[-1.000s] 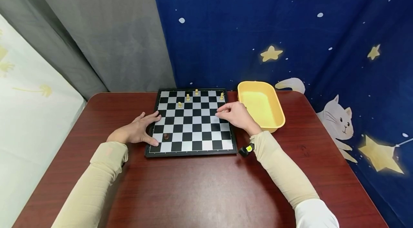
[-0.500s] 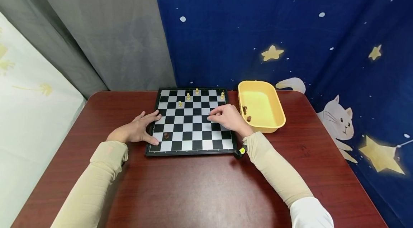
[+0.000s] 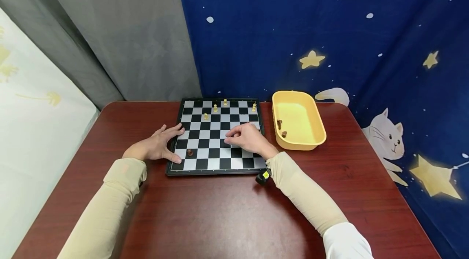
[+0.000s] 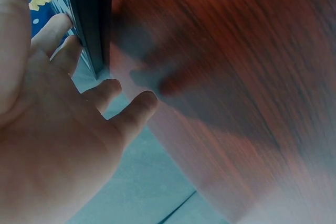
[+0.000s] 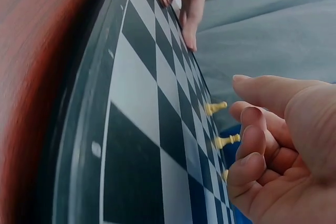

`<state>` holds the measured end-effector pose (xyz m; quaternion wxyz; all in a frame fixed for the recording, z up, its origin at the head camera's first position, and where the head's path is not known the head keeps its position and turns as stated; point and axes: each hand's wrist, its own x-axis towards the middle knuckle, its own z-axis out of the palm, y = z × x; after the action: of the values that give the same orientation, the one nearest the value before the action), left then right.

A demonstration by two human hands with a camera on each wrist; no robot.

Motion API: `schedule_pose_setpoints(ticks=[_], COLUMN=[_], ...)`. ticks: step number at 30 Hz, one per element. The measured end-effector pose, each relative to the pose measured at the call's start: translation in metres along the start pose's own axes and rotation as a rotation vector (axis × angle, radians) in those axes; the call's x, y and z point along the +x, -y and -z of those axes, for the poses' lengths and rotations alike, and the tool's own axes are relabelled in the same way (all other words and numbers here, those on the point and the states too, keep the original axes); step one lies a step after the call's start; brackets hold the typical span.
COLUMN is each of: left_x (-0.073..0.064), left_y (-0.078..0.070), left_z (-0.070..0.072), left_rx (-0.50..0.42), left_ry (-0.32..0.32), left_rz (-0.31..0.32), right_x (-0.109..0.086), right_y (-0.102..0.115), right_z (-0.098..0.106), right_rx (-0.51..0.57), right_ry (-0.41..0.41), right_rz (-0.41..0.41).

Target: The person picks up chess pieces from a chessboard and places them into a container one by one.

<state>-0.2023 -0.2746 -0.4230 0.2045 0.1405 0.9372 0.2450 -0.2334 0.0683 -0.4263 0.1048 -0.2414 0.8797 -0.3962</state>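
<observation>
A black-and-white chessboard [image 3: 216, 172] lies near the table's far edge. My left hand [image 3: 157, 143] rests at its left edge, fingers spread and thumb by the near-left corner; the left wrist view shows this hand [image 4: 58, 114] holding nothing. Over the right-middle squares hovers my right hand [image 3: 249, 139]. Its fingers [image 5: 252, 140] are loosely bent, with nothing visible between them and the thumb. A dark chess pawn [image 3: 189, 152] stands near the left thumb. Several pale chess pieces are at the far side, among them a pawn [image 3: 206, 116] and a piece [image 3: 254, 107] at far right.
Right of the board is a yellow plastic tub [image 3: 320, 139] with two dark chess pieces [image 3: 279, 124] lying inside. The reddish-brown table [image 3: 212, 214] extends toward me. Grey and blue curtains [image 3: 249, 35] hang behind it.
My right hand has moved left across the board, away from the tub, uncovering the dark pieces in it. The left hand and the pieces on the board stay in place.
</observation>
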Motion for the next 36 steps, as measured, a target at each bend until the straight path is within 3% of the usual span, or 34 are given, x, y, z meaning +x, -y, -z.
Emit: schedule_pose_setpoints(ticks=[9,22,36], left_x=[0.0,0.0,0.001], left_y=[0.0,-0.003,-0.003], left_z=[0.001,0.0,0.0], left_rx=[0.006,-0.005,0.007], left_ry=[-0.001,0.006,0.005], left_rz=[0.001,0.015,0.012], right_x=[0.008,0.015,0.022], right_y=[0.012,0.03,0.043], right_z=[-0.015,-0.035,-0.053], right_rx=[-0.04,-0.011,-0.026], right_ry=[0.033,0.126,0.151], right_rz=[0.041,0.082,0.112])
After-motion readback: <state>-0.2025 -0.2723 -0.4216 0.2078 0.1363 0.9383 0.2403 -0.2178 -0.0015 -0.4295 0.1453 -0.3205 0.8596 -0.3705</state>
